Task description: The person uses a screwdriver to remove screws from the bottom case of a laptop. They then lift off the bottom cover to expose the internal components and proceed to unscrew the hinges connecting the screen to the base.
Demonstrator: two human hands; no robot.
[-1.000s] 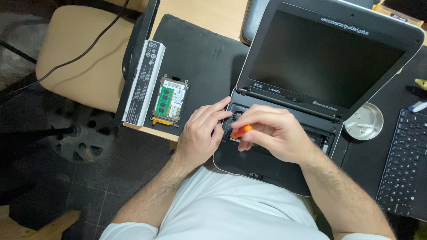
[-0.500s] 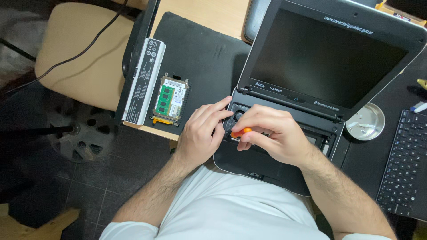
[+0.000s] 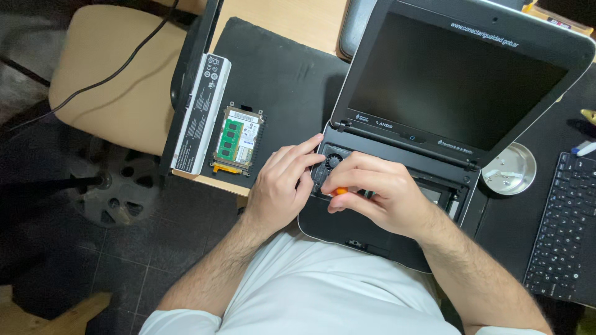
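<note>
Gripping an orange-handled screwdriver (image 3: pixel 339 192), the right hand (image 3: pixel 379 197) works beside the left hand (image 3: pixel 282 189), resting open on the laptop (image 3: pixel 372 229).

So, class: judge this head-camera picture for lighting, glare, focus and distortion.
Head view: even light, sharp focus on both hands, left hand and right hand, over the opened laptop; dark screen without glare; a bright sheen on the metal dish; floor dim; wide-angle bending at the edges.

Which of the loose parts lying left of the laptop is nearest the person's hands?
The drive with the green memory stick on top. It lies just left of the left hand; the long white battery sits farther out, at the mat's edge.
</note>
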